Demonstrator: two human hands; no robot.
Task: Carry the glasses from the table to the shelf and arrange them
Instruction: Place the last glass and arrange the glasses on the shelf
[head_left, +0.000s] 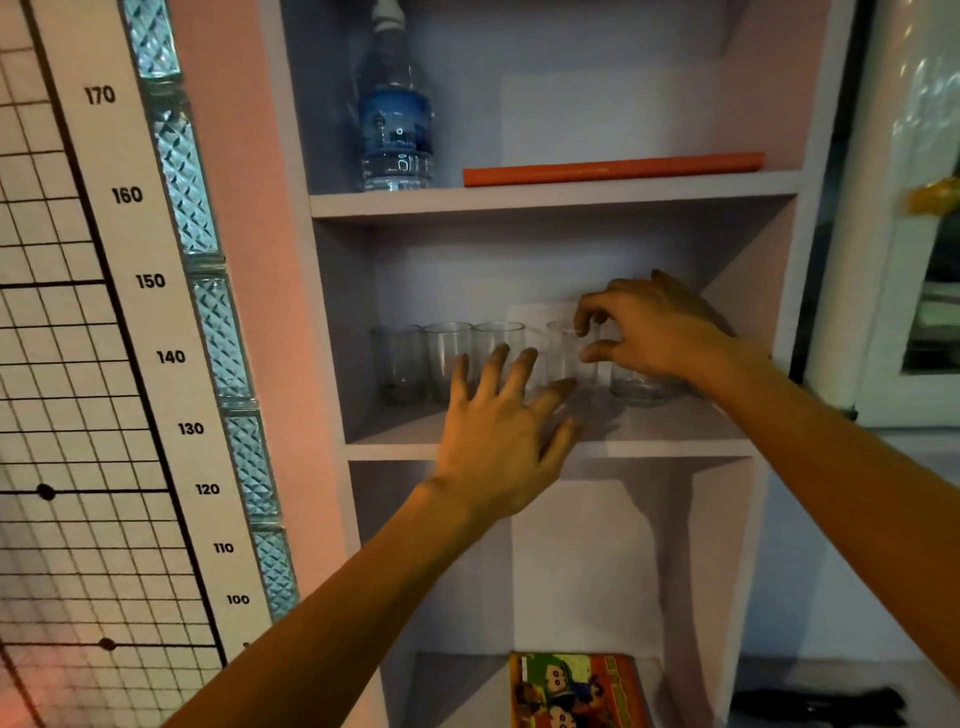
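Five glasses (447, 356) crowd the shelf (400, 434); right hand (660, 332) pinches the fourth glass (563, 348), left hand (498, 431) spread empty; nudging could topple neighbours.

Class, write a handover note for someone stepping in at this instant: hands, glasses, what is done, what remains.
Left hand: open, fingers spread before the row, holding nothing.
Right hand: pinches the fourth glass near its rim.
Middle shelf: three glasses in a row at left, a fifth glass beneath the right hand.
Done: five glasses shelved.
To do: align the fourth; table out of view.
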